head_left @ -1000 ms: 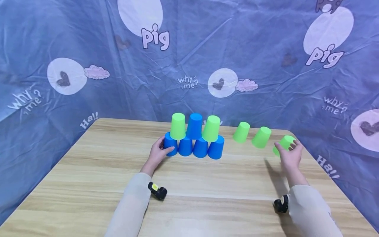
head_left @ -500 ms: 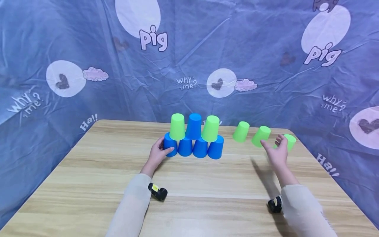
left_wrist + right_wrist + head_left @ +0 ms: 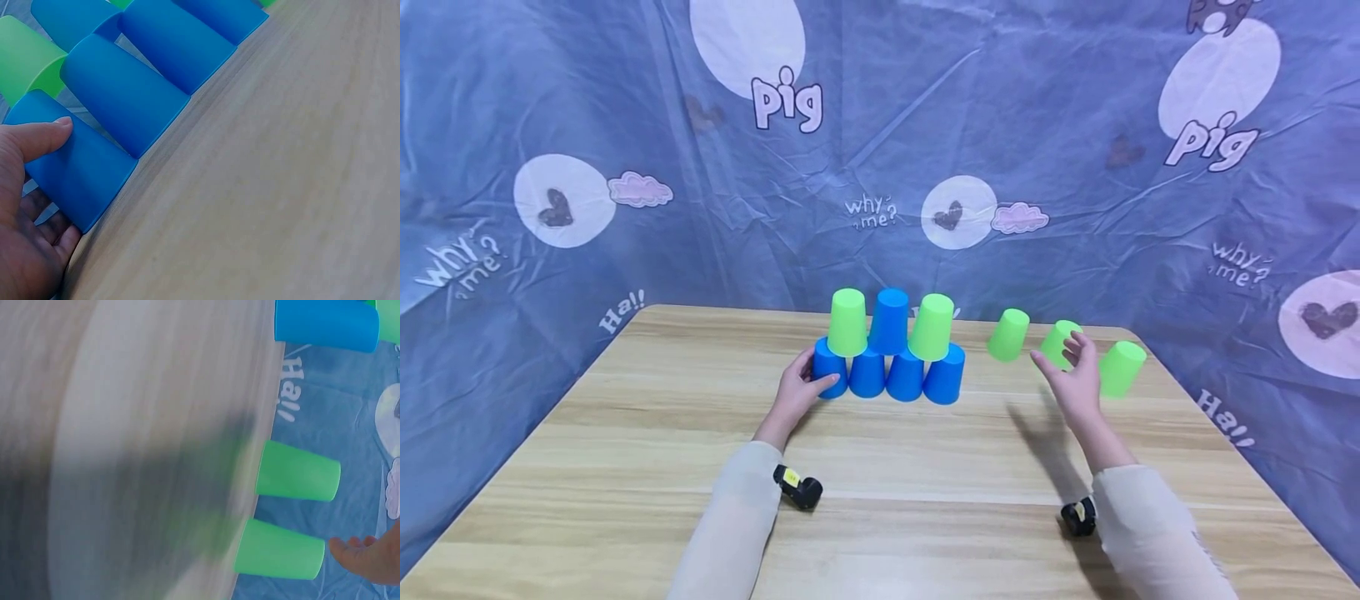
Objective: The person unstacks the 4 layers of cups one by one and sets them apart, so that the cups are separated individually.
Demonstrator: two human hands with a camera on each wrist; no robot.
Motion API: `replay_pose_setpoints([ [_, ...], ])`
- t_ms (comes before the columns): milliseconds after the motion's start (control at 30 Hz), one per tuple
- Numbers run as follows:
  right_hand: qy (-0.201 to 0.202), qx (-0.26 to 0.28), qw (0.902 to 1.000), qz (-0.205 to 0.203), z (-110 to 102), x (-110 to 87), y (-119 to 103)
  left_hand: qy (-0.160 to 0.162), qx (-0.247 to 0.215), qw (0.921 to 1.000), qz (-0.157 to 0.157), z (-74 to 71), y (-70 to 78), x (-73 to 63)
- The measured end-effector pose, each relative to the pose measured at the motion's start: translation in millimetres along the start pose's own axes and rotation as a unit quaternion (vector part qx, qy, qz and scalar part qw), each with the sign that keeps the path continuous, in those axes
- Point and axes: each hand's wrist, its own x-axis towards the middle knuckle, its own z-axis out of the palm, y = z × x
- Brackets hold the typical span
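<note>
Four-sided contact is not visible, but in the left wrist view my left hand point(image 3: 28, 187) holds the end blue cup point(image 3: 81, 162), thumb across its side and fingers behind. In the head view that left hand point(image 3: 796, 390) is at the left end of a row of upside-down blue cups point(image 3: 906, 377). On this row stand a green cup point(image 3: 847, 323), a blue cup point(image 3: 890, 322) and another green cup point(image 3: 932, 327). My right hand point(image 3: 1075, 385) holds nothing, fingers spread, in front of the middle loose green cup point(image 3: 1057, 340), partly hiding it.
Two more upside-down green cups stand apart on the wooden table point(image 3: 895, 475): one left of the right hand point(image 3: 1008, 335), one to its right, the right-hand green cup point(image 3: 1122, 368). A patterned blue cloth point(image 3: 880, 125) hangs behind the table.
My right hand has moved left from the rightmost green cup to in front of the middle loose one; the rightmost cup still stands there. The left hand stays on its blue cup.
</note>
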Motion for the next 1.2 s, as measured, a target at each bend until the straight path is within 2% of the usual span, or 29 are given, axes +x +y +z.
replay_pose_setpoints([
  [433, -0.045, 0.004, 0.9990, 0.004, 20.3, -10.8, -19.6, -0.003, -0.002, 0.9999, 0.009, 0.5, 1.0, -3.3],
  [1200, -0.124, 0.032, 0.9913, -0.030, 58.0, -14.5, -35.5, 0.003, -0.004, 1.0000, 0.005, 0.7, -1.4, -1.4],
])
